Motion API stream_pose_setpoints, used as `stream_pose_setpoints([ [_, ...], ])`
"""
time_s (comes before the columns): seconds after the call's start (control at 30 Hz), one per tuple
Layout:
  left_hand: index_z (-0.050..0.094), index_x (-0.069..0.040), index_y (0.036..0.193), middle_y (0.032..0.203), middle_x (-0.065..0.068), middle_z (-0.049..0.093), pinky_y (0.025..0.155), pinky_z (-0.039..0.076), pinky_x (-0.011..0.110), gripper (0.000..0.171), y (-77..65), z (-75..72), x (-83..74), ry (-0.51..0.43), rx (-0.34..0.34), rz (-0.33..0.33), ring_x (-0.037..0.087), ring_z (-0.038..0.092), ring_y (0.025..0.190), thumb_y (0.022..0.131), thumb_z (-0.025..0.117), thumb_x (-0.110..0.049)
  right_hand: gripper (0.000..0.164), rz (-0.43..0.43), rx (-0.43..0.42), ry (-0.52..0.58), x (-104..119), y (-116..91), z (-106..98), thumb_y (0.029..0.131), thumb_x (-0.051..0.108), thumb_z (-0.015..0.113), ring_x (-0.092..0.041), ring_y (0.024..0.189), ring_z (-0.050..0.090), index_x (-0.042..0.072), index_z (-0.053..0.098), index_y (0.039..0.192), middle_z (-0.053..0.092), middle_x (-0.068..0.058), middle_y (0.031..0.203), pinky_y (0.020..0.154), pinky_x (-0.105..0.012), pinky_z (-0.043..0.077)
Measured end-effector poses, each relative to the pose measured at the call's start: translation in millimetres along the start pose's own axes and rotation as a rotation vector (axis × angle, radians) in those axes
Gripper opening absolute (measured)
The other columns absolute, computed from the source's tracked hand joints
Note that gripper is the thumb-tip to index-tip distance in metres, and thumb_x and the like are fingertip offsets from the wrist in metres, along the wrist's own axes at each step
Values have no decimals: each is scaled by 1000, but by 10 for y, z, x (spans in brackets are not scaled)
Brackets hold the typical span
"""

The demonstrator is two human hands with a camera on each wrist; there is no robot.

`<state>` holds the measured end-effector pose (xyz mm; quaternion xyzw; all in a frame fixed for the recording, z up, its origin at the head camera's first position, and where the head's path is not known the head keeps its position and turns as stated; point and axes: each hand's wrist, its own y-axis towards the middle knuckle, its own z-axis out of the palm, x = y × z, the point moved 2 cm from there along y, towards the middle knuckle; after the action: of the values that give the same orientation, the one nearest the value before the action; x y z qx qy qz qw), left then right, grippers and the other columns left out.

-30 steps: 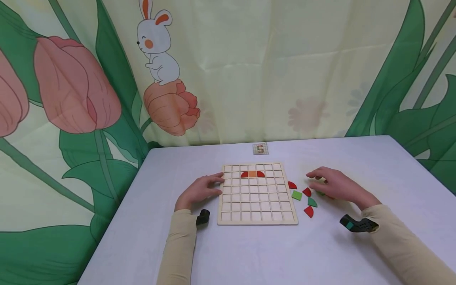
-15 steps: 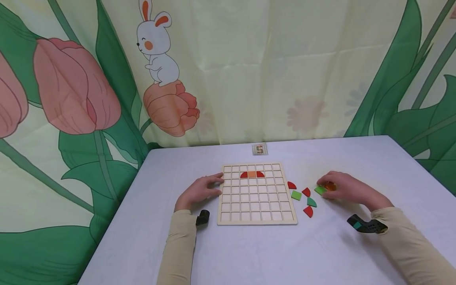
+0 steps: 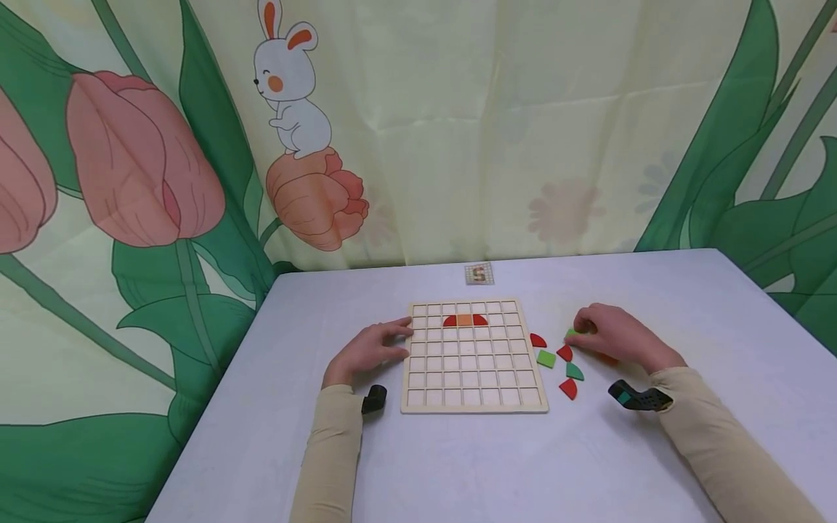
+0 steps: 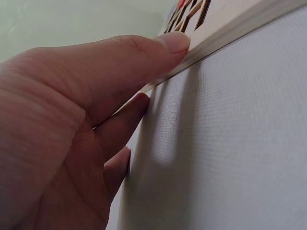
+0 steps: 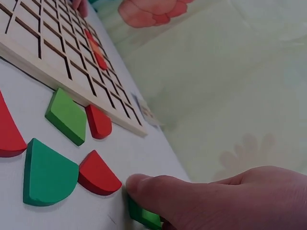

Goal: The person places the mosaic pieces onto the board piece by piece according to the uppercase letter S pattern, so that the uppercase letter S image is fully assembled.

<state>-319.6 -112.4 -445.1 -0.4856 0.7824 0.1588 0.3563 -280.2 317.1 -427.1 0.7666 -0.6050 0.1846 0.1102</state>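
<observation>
A wooden grid board (image 3: 474, 410) lies flat on the table. Red quarter-round tiles (image 3: 450, 321) flank an orange square tile (image 3: 464, 320) in one of its upper rows. My left hand (image 3: 366, 350) rests at the board's left edge; in the left wrist view its thumb (image 4: 173, 43) touches the wooden rim. To the right of the board, my right hand (image 3: 617, 335) pinches a green tile (image 5: 144, 213), partly hidden under the thumb (image 5: 139, 184). Just beside that thumb lies a red quarter-round tile (image 5: 100, 175).
Several loose tiles lie between board and right hand, among them a light green square (image 3: 546, 359), a dark green quarter-round (image 3: 574, 371) and a red one (image 3: 569, 389). A small pattern card (image 3: 479, 274) lies behind the board. A printed curtain (image 3: 445, 145) hangs behind the table.
My right hand first drew back to the right over the green and orange tiles, then came left again, and the green tile moved left with its fingers. The left hand stayed put.
</observation>
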Motion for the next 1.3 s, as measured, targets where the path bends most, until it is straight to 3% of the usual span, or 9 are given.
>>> stream_pose_setpoints([
  [0.17, 65, -12, 129, 151, -7, 43, 115, 28, 43, 43, -6, -2, 1, 0, -5, -1, 21, 32, 143, 88, 74, -18, 37, 14, -35, 27, 23, 59, 39, 85, 28, 76, -25, 87, 55, 0, 67, 108, 62, -8, 95, 78, -44, 53],
  [0.3, 64, -14, 130, 151, -9, 42, 115, 29, 41, 43, -7, 2, 7, 5, -3, -15, 20, 33, 143, 88, 74, -20, 39, 6, -41, 50, 43, 62, 59, 86, 25, 75, -25, 90, 56, -1, 67, 115, 61, -9, 98, 80, -43, 53],
  [0.77, 64, -15, 130, 151, -11, 42, 115, 29, 41, 43, -21, 11, -4, -4, -14, -15, 19, 33, 143, 88, 74, -20, 34, -32, -60, 39, -2, 40, 91, 88, 18, 74, -33, 101, 57, 1, 70, 116, 62, -15, 108, 87, -51, 53],
  [1.3, 64, -15, 130, 151, -12, 42, 115, 29, 40, 43, -14, 9, -2, -11, -14, -34, 18, 31, 143, 88, 73, -21, 36, -25, -73, 20, 3, 44, 118, 89, 16, 73, -33, 101, 57, -3, 66, 119, 61, -17, 110, 89, -52, 52],
])
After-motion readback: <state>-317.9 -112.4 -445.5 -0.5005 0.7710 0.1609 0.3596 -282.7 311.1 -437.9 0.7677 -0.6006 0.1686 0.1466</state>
